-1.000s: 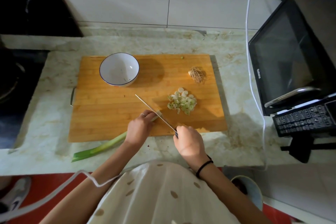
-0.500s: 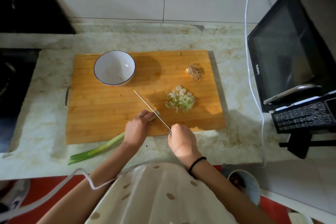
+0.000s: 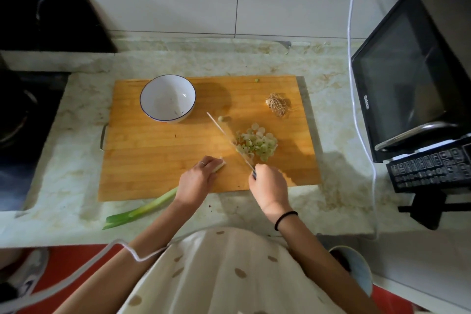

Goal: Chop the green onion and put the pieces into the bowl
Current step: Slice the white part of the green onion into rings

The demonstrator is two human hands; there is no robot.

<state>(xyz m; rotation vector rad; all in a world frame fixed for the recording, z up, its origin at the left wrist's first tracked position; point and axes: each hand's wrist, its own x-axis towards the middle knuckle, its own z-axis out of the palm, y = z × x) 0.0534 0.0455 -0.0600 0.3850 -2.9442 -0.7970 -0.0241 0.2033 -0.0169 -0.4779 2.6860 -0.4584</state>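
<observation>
- Since a moment ago the knife (image 3: 229,140) has swung right, off the stalk's cut end; its blade now lies along the left edge of the pile of chopped pieces (image 3: 257,141).
- Right hand (image 3: 269,186) is clenched round the knife handle.
- Left hand (image 3: 197,181) holds the green onion (image 3: 142,211) down on the cutting board (image 3: 153,160), fingers (image 3: 209,163) curled over its white end; the green tail trails onto the table (image 3: 339,186).
- White bowl (image 3: 163,99) stands on the board's far left, apart from the pile.

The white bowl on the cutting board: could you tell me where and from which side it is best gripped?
Probably pinch the white bowl by its rim, from above on its left side: it stands upright and open, has no handle, and the knife blade lies close on its right.
</observation>
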